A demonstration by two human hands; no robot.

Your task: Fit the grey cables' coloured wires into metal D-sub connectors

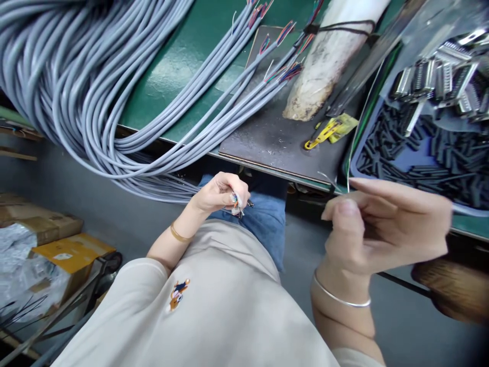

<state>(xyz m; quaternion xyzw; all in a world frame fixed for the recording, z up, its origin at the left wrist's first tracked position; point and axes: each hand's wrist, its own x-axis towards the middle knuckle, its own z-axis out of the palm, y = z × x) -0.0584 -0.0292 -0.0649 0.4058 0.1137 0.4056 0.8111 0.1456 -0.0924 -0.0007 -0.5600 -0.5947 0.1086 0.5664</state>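
Note:
My left hand (225, 192) is closed on a cable end with small coloured wires (235, 201) fanning out, low in front of my lap. My right hand (382, 224) is raised near the table's front edge at the right, thumb and forefinger pinched on a thin pale wire (349, 163) that stands up from the fingertips. Grey cables (171, 114) with stripped, coloured wire ends lie in a large bundle across the table. Between the hands and beyond them is a dark work board (263, 145) with small wire scraps on it.
A yellow cutter (324, 133) lies on the board beside a stained white roll (324, 66). At the right, a blue tray (410, 153) holds black sleeves and metal connectors (445, 76). Cardboard boxes (69, 260) stand at lower left; a round brown stool (454, 285) is at lower right.

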